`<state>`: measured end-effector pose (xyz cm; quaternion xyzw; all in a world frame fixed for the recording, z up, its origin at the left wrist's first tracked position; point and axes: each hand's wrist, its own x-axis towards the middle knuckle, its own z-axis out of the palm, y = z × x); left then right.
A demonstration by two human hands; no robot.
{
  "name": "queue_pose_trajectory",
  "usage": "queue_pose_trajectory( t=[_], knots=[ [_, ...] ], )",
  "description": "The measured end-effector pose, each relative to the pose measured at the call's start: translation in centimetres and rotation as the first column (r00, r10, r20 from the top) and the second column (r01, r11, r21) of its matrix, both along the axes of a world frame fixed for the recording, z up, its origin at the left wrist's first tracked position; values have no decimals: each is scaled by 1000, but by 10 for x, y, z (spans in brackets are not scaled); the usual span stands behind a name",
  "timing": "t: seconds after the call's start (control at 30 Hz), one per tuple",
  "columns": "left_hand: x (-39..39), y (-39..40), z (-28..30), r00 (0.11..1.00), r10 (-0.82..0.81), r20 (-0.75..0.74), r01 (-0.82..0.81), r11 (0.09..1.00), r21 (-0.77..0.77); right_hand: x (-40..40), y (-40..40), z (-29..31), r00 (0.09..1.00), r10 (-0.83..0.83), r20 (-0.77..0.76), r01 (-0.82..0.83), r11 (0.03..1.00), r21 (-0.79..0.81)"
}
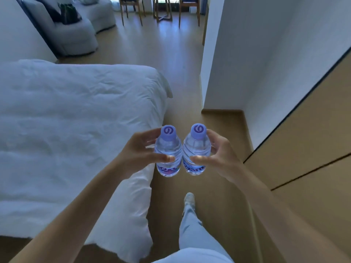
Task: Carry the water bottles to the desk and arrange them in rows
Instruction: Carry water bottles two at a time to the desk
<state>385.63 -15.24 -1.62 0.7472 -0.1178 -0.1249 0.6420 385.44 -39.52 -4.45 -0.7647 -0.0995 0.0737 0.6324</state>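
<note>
**2 water bottles carried upright past a bed**

Seen from a head-worn camera looking forward and down, a person holds 2 small clear water bottles out in front of the body, one in each hand. The left hand point(141, 149) grips the left bottle point(168, 151) with the thumb across its near side and the fingers curled round its far side. The right hand point(218, 154) grips the right bottle point(196, 150) in the same way, thumb in front and fingers wrapped behind. Both bottles stand upright, side by side, and their sides touch or nearly touch in the middle. Each has a lilac cap with a purple swirl on top and a blue label low on its body; the label text is only partly readable.

The bottles are in the air above a light wooden floor point(176, 73), not resting on anything. To the left is a bed point(76, 120) covered in a rumpled white duvet, whose near corner hangs toward the floor just beside the left forearm. To the right are a white wall point(256, 63) and wood-coloured cabinet panels point(303, 139) with dark seams. Below the hands, 1 leg in pale trousers point(191, 224) steps forward with a light shoe point(189, 199) on the floor. At the far end of the room are a grey sofa point(72, 35) with dark cushions and the wooden legs of chairs point(133, 10).
</note>
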Motion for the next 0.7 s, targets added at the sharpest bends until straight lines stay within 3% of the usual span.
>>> queue_pose_trajectory(
  t=[0.37,0.7],
  knots=[
    [333,-19,9,995,96,0,-96,995,4,348,-22,14,999,42,-33,-43,999,-23],
    [643,-8,7,996,45,83,-52,995,90,646,-6,9,1000,6,-28,-7,1000,-26]
  ],
)
